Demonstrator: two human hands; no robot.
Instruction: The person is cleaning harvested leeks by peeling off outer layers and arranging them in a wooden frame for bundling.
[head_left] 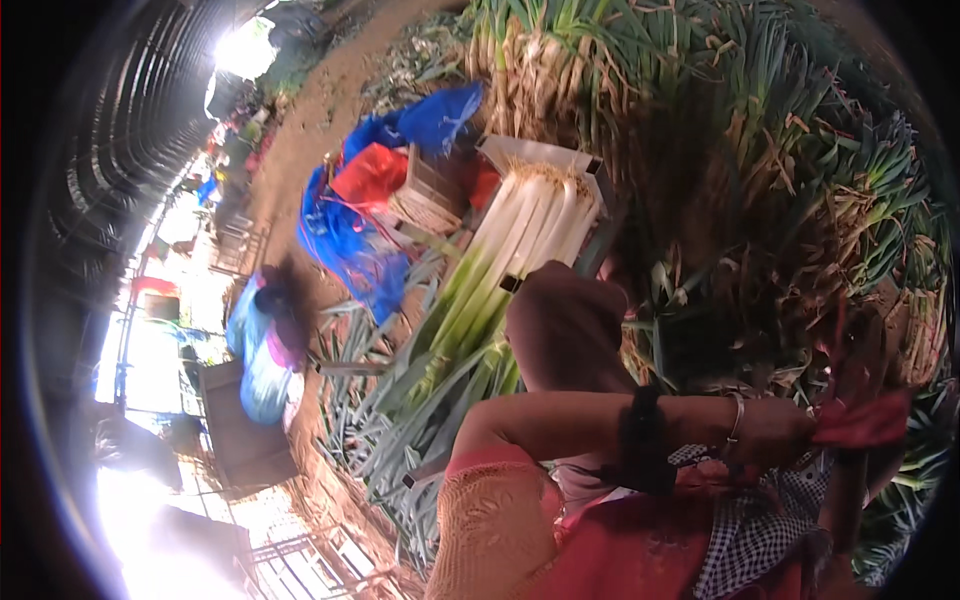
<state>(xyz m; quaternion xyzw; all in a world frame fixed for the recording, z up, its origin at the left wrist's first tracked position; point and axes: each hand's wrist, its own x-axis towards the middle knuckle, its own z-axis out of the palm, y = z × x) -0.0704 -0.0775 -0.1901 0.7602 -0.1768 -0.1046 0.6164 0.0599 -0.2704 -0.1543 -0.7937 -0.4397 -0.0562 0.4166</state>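
Observation:
My left arm reaches across my lap, a black band and a bracelet on it. At its end my left hand (778, 432) is closed on a red cloth (868, 420) beside my right forearm (848, 490). Dim and smeared, my right hand (845, 365) shows just beyond the cloth; its fingers are not clear. Beyond my bent knee (570, 325), several leeks (530, 230) lie side by side in a metal cradle (540, 152). Their roots are at its far end plate, and their green leaves spread toward the near left.
Bundled leeks (540, 60) stand at the back, with more heaped along the right (880, 190). Left of the cradle are a blue sheet (350, 245), a red bag (370, 175) and a crate (430, 195). A person in blue (262, 350) is farther left.

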